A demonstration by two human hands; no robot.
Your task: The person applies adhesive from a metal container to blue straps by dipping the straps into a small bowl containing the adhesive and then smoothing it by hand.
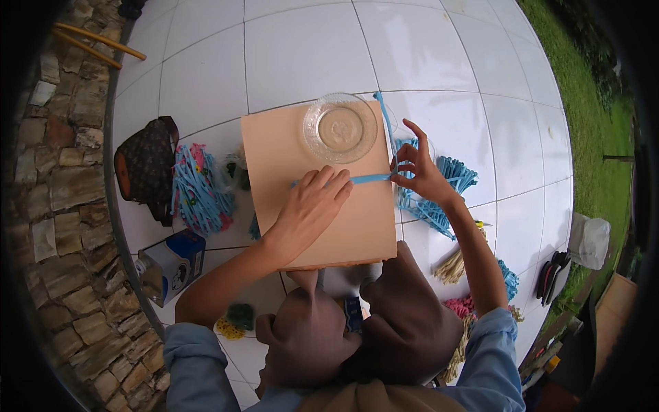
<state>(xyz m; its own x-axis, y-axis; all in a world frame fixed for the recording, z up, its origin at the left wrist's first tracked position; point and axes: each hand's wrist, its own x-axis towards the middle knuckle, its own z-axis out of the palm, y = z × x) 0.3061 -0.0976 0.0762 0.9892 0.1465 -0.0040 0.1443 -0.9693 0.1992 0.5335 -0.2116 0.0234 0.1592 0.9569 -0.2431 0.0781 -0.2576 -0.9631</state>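
A light blue flat strip (371, 179) runs across a tan board (329, 237) in front of me. My left hand (309, 206) lies over the strip with its fingers stretched flat, pressing it on the board. At the board's right edge my right hand (420, 170) pinches the strip between thumb and fingers, its index finger raised. From that pinch a blue length rises toward the board's far right corner. Beyond my left hand, a clear round glass dish (340, 128) sits on the board.
Left of the board are blue and pink strips (199, 185), a brown bag (147, 165) and a metal can (171, 268). Blue bundles (456, 175) and straw-coloured bundles (451, 266) lie to the right on white tiles (302, 41). A stone border (68, 261) runs along the left.
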